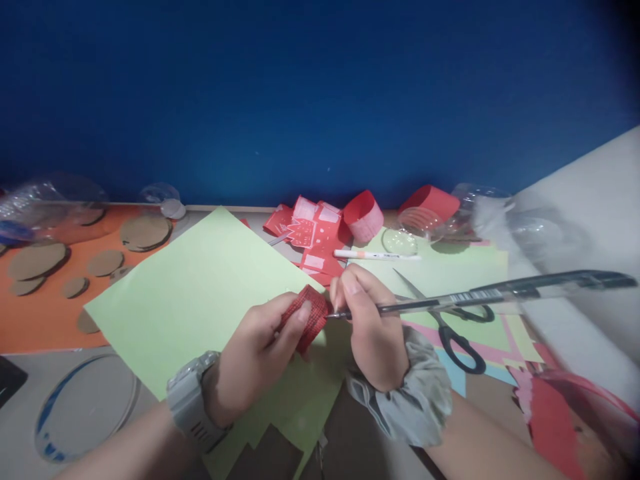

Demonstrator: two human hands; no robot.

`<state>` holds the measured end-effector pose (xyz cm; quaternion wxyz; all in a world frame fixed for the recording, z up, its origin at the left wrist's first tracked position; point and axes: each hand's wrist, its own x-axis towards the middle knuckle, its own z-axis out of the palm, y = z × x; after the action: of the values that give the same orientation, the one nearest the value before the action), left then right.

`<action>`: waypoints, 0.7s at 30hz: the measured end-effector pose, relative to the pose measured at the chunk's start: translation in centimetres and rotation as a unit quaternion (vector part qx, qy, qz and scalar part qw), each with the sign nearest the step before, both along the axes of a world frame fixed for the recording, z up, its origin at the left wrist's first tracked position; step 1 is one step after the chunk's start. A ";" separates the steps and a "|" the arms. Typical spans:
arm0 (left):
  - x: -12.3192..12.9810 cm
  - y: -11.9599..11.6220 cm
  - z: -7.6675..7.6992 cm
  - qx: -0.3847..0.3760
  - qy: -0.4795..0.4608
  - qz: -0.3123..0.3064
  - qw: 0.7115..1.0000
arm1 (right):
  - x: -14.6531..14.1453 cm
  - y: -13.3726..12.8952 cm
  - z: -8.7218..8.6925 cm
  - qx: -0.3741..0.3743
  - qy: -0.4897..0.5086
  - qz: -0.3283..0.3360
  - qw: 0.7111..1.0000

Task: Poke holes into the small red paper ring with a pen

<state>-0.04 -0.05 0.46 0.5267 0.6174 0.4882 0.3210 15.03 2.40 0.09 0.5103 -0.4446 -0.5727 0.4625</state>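
Between the thumb and fingers of my left hand (267, 340) is a small curved red paper piece (309, 321) covered in dark crossed lines. My right hand (373, 323) grips a long dark pen (440, 301) near its tip, and that tip meets or nearly meets the red piece's right edge. The pen's barrel carries a barcode label and points out to the right. Both hands are above a large light green paper sheet (200, 287). Scissors (447, 333) with black handles lie behind the pen, partly covered by it.
Red paper shapes (320, 233), a red paper ring (363, 217) and a white marker (377, 255) lie at the back. Cardboard discs (37, 260) rest on orange paper (20, 327) at left, near a clear plastic bottle (45, 207). A blue wall (300, 100) stands behind.
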 end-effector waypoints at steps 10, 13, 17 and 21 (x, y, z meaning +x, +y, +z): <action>0.0 -0.1 0.1 0.026 -0.006 0.022 0.999 | 0.1 0.0 -0.1 0.000 0.012 0.015 1.000; -0.1 -0.2 0.0 0.042 0.014 0.023 0.999 | 0.1 -0.1 -0.1 -0.005 0.009 0.018 1.000; 0.0 -0.1 0.0 0.025 0.032 0.018 0.999 | 0.1 0.0 0.0 -0.004 -0.016 0.011 1.000; 0.1 0.0 -0.2 0.024 0.042 0.024 0.999 | 0.1 0.2 0.0 -0.004 -0.025 0.003 1.000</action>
<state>0.03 -0.08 0.26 0.4830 0.6307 0.5166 0.3194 15.15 2.56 0.14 0.4930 -0.4562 -0.5845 0.4552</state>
